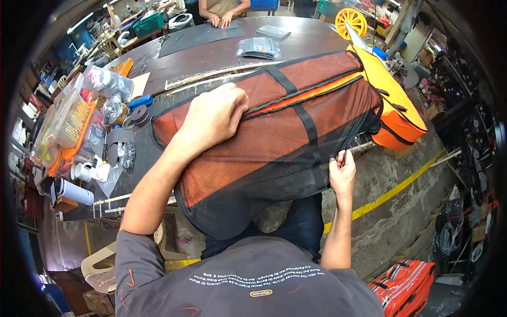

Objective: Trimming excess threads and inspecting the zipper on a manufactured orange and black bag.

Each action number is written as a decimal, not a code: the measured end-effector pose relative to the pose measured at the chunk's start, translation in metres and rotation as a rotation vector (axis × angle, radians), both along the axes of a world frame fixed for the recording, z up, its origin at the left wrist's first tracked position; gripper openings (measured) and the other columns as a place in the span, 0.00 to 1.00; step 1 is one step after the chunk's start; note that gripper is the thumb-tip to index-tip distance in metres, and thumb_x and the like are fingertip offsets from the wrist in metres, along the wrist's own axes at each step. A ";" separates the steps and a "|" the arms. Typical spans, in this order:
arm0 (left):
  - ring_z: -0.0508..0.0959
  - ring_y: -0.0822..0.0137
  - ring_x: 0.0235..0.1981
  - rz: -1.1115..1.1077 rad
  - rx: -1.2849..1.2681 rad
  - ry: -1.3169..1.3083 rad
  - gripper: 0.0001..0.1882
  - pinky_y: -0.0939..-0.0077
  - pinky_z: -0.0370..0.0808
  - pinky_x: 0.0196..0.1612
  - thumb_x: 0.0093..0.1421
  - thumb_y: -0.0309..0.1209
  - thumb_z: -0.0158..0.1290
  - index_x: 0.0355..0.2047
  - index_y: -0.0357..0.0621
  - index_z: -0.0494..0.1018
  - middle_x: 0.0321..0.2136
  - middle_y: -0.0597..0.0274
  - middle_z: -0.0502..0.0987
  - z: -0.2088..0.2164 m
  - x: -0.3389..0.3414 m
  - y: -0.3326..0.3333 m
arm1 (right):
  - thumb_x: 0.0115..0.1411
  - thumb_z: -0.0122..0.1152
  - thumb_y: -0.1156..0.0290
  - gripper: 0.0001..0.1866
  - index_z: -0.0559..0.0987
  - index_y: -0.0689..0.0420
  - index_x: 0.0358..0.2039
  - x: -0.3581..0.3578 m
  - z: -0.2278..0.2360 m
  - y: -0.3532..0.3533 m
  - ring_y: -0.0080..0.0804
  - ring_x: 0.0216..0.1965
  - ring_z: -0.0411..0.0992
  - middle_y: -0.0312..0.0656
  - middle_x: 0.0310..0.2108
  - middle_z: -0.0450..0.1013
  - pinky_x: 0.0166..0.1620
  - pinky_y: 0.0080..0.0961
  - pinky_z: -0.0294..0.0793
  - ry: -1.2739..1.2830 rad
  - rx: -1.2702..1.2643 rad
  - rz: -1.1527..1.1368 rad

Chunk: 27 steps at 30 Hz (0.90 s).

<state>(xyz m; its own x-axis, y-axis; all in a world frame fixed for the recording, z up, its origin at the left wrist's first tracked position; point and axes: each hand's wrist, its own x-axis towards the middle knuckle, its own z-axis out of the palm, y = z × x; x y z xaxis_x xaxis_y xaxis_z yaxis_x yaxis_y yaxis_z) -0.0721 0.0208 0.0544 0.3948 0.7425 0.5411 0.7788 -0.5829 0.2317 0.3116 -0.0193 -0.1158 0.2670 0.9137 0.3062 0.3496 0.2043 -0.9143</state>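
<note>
A long orange bag covered in black mesh (264,142) lies across the table edge in front of me, its near end hanging above my lap. Black straps (306,124) cross it, and a black-edged opening (311,95) shows bright orange inside. My left hand (219,112) is closed on the rim of this opening, at its left end. Lower right, my right hand (342,168) pinches the mesh at the bag's corner and stretches it into taut folds. A yellow-orange bag (388,95) lies beyond the right end.
The dark table (206,55) curves away ahead, with stacked plastic packets (259,48) on it. A co-worker's hands (221,21) rest on a black sheet at the far side. Clear bins (68,119) and tape rolls (138,114) crowd the left; a red-orange bag (404,288) lies lower right.
</note>
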 end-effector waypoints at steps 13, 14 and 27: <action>0.80 0.66 0.35 -0.209 0.062 -0.298 0.05 0.70 0.77 0.42 0.71 0.28 0.66 0.45 0.41 0.86 0.36 0.62 0.83 0.003 -0.010 0.002 | 0.62 0.57 0.84 0.05 0.71 0.63 0.36 0.003 -0.020 0.004 0.48 0.30 0.70 0.50 0.29 0.69 0.39 0.42 0.76 -0.273 0.084 -0.103; 0.84 0.55 0.36 -0.089 -0.045 -0.202 0.07 0.60 0.80 0.42 0.67 0.32 0.70 0.41 0.42 0.88 0.39 0.55 0.85 0.002 -0.009 -0.005 | 0.62 0.57 0.84 0.04 0.72 0.63 0.37 0.003 -0.020 0.006 0.52 0.30 0.72 0.52 0.29 0.70 0.40 0.44 0.77 -0.284 0.079 -0.120; 0.84 0.55 0.36 0.046 0.204 0.277 0.04 0.57 0.77 0.39 0.60 0.33 0.70 0.34 0.50 0.87 0.33 0.61 0.78 -0.009 0.010 -0.024 | 0.61 0.59 0.83 0.07 0.72 0.62 0.38 0.000 -0.023 -0.001 0.61 0.35 0.75 0.55 0.32 0.73 0.42 0.51 0.76 -0.303 0.079 -0.172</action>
